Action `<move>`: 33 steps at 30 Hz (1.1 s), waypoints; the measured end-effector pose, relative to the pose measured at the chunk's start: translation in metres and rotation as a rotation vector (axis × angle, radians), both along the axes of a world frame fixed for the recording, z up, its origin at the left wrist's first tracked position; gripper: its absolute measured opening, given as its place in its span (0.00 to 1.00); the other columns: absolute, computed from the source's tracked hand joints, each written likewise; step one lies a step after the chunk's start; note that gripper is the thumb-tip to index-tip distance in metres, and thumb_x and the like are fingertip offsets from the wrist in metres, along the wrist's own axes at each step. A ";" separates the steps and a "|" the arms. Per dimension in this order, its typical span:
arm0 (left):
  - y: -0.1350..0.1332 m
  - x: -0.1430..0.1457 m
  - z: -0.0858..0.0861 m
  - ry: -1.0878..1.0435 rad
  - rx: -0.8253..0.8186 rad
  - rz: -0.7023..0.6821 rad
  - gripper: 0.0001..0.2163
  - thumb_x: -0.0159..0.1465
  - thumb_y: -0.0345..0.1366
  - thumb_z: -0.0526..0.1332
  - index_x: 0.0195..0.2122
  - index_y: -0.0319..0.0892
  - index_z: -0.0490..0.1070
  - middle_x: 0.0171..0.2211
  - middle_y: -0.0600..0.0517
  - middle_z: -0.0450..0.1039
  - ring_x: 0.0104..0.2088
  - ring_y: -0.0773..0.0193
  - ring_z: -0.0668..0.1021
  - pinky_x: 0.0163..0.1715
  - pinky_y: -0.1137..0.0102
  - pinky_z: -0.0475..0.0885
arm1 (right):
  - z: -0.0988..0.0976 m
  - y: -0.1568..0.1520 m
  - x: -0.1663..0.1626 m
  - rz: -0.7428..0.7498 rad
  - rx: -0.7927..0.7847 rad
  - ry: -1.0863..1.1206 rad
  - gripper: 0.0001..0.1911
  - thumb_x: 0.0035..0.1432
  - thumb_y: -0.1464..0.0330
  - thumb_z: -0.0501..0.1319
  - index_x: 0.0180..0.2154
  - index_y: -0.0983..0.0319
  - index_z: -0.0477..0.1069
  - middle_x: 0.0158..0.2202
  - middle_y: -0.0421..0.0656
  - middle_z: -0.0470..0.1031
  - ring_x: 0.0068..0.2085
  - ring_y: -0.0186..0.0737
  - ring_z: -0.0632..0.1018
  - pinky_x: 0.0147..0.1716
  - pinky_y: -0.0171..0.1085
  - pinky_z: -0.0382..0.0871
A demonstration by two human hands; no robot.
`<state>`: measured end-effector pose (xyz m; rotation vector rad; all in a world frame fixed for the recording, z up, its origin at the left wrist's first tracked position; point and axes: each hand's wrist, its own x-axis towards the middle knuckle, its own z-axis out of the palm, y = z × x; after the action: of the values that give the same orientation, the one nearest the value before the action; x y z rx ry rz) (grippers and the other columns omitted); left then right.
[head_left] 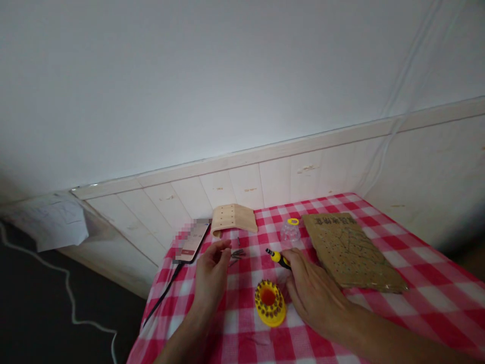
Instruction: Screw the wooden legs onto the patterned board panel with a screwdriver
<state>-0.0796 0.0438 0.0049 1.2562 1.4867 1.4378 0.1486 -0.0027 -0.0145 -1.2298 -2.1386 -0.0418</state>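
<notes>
My right hand [308, 290] grips a black and yellow screwdriver [278, 258], its metal tip pointing left and away from me. My left hand [212, 270] has thumb and fingers pinched together beside a small pile of screws [237, 254]; whatever is between the fingertips is too small to make out. One more screw [238, 241] stands just behind the pile. Between my hands sits a round yellow bit holder [279, 319], ringed with several bits. Behind the screws is a bent pale wooden piece [235, 217] with rows of small holes.
A clear domed cap [290, 232] with a yellow top stands behind my right hand. To the right lies a brown cardboard sheet [341, 247] with markings. A phone [193, 242] with a black cable is at the left edge of the red checked tablecloth [242, 349]. The wall rises behind.
</notes>
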 end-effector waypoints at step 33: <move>0.057 -0.009 0.020 1.386 0.217 -0.649 0.06 0.66 0.30 0.61 0.35 0.41 0.78 0.41 0.43 0.78 0.46 0.52 0.79 0.50 0.62 0.70 | -0.004 0.005 0.001 -0.019 -0.073 0.217 0.20 0.65 0.76 0.51 0.58 0.67 0.62 0.50 0.58 0.79 0.49 0.49 0.82 0.48 0.49 0.79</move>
<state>-0.0887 0.1009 0.0245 2.8089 1.3618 0.1452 0.1493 0.0018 -0.0182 -1.2363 -1.9554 0.1562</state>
